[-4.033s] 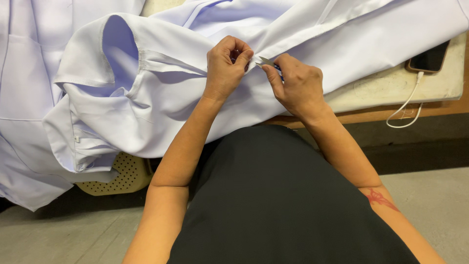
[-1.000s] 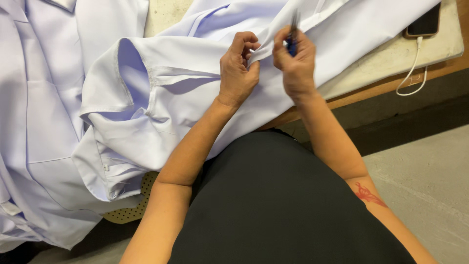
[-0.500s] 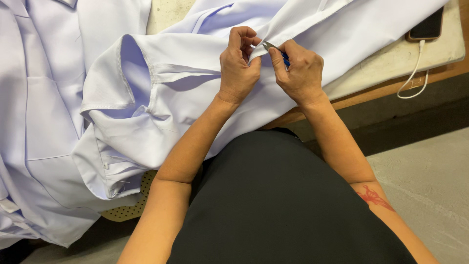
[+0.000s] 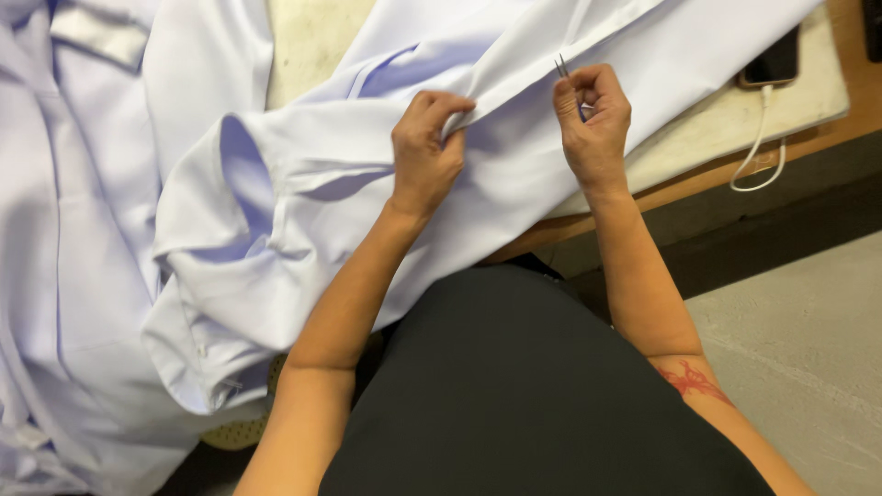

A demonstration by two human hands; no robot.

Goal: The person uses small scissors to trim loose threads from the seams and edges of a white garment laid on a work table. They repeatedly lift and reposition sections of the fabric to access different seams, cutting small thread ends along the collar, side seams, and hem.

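A fold of the white shirt is pinched by the left hand. Just beside it, tweezers are gripped in the right hand, tips up.

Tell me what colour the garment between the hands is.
White shirt fabric, with a faint bluish tint, seen in the head view.

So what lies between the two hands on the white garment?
In the head view, only a raised fold of the white garment spans between the left hand and the right hand, which holds thin metal tweezers.
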